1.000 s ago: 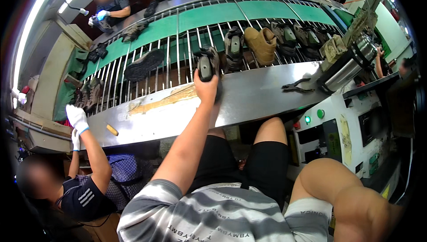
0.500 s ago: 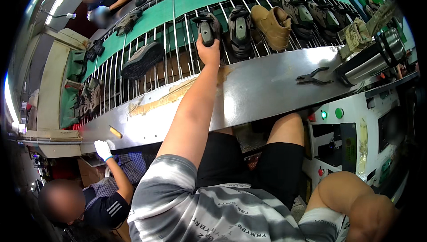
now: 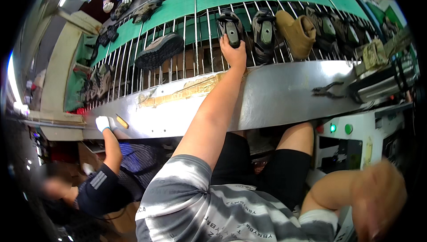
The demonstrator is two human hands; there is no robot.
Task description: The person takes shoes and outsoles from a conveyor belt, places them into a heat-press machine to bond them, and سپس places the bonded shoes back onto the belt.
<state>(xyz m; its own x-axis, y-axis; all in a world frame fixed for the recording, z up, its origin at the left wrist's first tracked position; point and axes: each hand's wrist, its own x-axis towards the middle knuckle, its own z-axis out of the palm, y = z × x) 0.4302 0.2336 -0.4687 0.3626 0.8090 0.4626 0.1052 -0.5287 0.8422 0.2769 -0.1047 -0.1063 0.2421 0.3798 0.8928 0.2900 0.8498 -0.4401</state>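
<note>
My left hand (image 3: 234, 54) reaches forward over the metal ledge and is closed around the heel end of a dark shoe (image 3: 225, 17). A green shoe last (image 3: 232, 34) sits inside that shoe, which rests on the metal bars. Just right of it stands another dark shoe (image 3: 263, 46) with a green last, then a tan boot (image 3: 295, 33) lying tilted. My right hand (image 3: 378, 202) is raised at the lower right, away from the shoes. Motion blur and the dark rim hide its fingers, so I cannot tell whether it holds anything.
Pliers (image 3: 328, 90) lie beside a steel flask (image 3: 382, 84) on the metal ledge (image 3: 275, 90). A single shoe (image 3: 160, 50) rests on the bars leftward. At left, a co-worker's gloved hand (image 3: 102, 123) is near a yellow-handled tool (image 3: 122, 121). A machine (image 3: 347, 144) stands at right.
The view has shifted, so the rack appears further right. My left hand keeps its grip on the shoe. My right hand has risen slightly. The left co-worker's gloved hand has moved forward on the ledge.
</note>
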